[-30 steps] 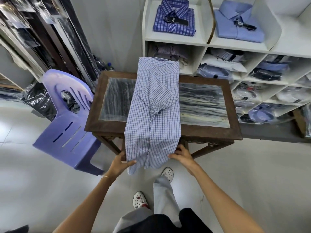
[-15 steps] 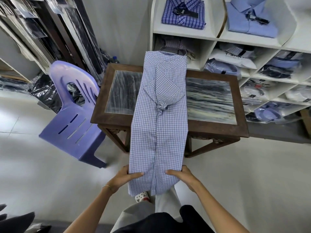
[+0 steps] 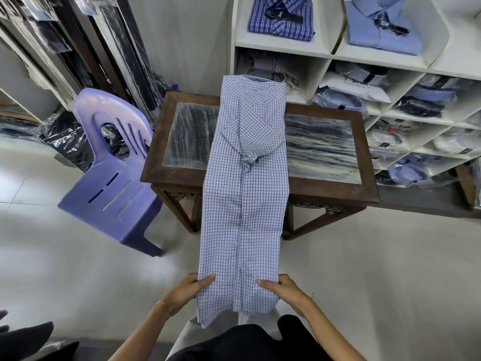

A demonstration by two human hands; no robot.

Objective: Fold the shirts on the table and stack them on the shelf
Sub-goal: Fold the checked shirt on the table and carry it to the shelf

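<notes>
Grip: left hand (image 3: 186,290) and right hand (image 3: 282,287) each pinch the shirt (image 3: 244,204) hem
Advice: keep the hem level; fold it evenly up onto the counter (image 3: 322,186)

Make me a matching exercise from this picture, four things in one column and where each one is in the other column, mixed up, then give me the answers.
Things:
1. checked shirt
2. purple chair
3. dark blue plaid shirt
4. plain light blue shirt

Places:
A. top shelf, right-hand compartment
B. on the floor, left of the table
C. lying across the table, its near end held by the left hand and right hand
D. top shelf, left-hand compartment

Pairs: 1-C, 2-B, 3-D, 4-A
</notes>
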